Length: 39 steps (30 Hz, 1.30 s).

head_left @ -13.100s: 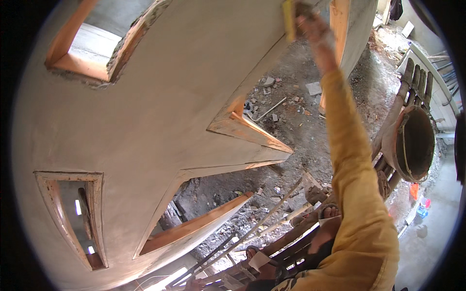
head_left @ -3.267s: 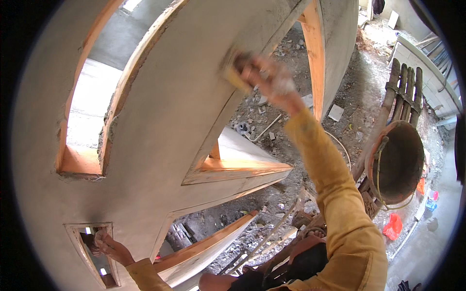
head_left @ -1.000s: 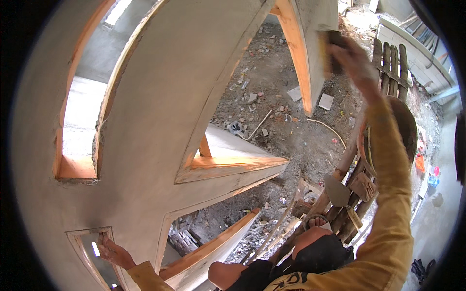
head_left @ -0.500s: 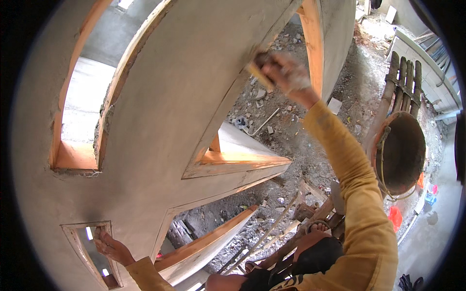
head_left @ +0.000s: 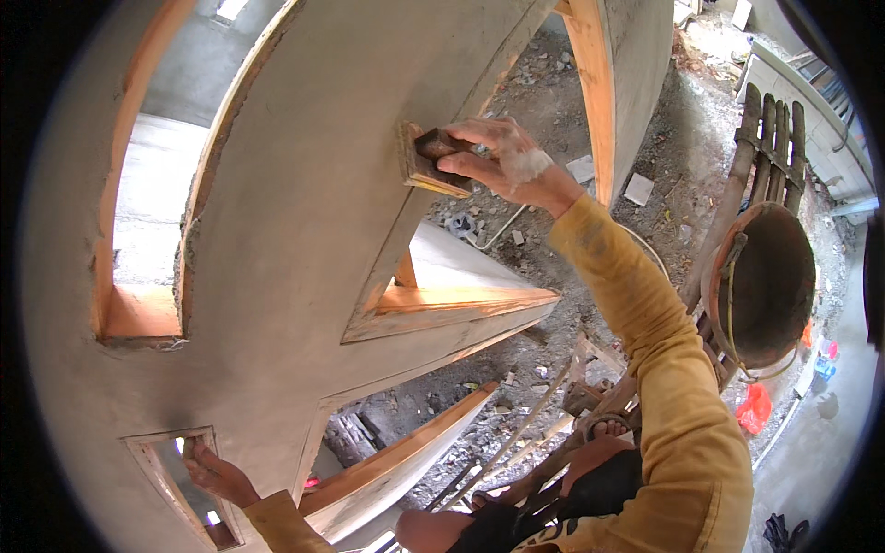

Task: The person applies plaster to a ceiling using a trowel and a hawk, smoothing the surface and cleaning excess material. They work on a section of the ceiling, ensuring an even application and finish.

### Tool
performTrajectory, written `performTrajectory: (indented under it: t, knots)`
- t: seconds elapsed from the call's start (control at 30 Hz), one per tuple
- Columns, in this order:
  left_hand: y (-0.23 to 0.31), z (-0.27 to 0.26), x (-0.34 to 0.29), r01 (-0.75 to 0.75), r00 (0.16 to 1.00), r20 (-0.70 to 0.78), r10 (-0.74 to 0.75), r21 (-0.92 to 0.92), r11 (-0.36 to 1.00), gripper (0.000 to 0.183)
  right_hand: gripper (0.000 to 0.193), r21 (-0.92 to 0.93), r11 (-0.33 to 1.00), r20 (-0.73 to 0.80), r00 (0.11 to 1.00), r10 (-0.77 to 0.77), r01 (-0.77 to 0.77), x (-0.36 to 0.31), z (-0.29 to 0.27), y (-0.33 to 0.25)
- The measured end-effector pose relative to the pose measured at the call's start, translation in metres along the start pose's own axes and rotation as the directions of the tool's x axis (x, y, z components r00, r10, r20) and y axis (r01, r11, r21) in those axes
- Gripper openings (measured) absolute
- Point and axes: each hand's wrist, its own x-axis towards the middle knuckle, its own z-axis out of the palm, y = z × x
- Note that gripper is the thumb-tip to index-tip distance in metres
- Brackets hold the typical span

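My right hand [head_left: 507, 161] is closed round the dark handle of a plastering float [head_left: 413, 164], a small block with a light yellowish edge. The float rests on the smooth grey plastered wall [head_left: 304, 203], at the border of the wooden window frame [head_left: 373, 318]. Pale plaster is smeared on the back of that hand. Lower left, my left hand [head_left: 221, 475] is curled at the edge of a small framed opening [head_left: 166, 475]. Its fingertips bend over the frame's upper corner, partly hidden.
A large bucket [head_left: 765, 286] with a rope-like handle stands at the right on scaffold poles [head_left: 770, 157]. My sandalled foot [head_left: 607, 429] is on timbers above the rubble-strewn ground [head_left: 544, 212]. A tall opening [head_left: 147, 230] pierces the wall at the left; a red bag [head_left: 754, 408] lies lower right.
My right hand has brought the float left and slightly down, from the window frame's edge onto the plastered wall. My left hand has stayed at the small opening.
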Motion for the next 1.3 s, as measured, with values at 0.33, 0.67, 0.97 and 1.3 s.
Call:
performTrajectory:
  t: [0.33,0.67,0.97,1.3]
  knots:
    - [0.002,-0.003,-0.005,0.064,0.998,-0.032,-0.06,0.149,0.987,0.04,0.042,-0.087,0.987,-0.154,0.981,0.119,-0.134,0.02,-0.021,0.015]
    - [0.024,0.003,-0.008,0.022,1.0,-0.003,-0.022,0.113,0.993,0.042,0.034,0.124,0.969,-0.347,0.906,0.243,-0.213,0.083,-0.102,0.073]
    - [-0.023,0.001,-0.001,0.086,0.995,0.036,-0.095,0.192,0.978,0.044,0.043,0.0,0.985,-0.18,0.969,0.168,-0.171,-0.003,-0.008,-0.001]
    - [0.017,0.012,-0.014,0.005,0.999,-0.045,0.006,0.231,0.973,0.043,0.044,-0.099,0.983,-0.294,0.948,0.122,-0.157,0.047,-0.056,0.062]
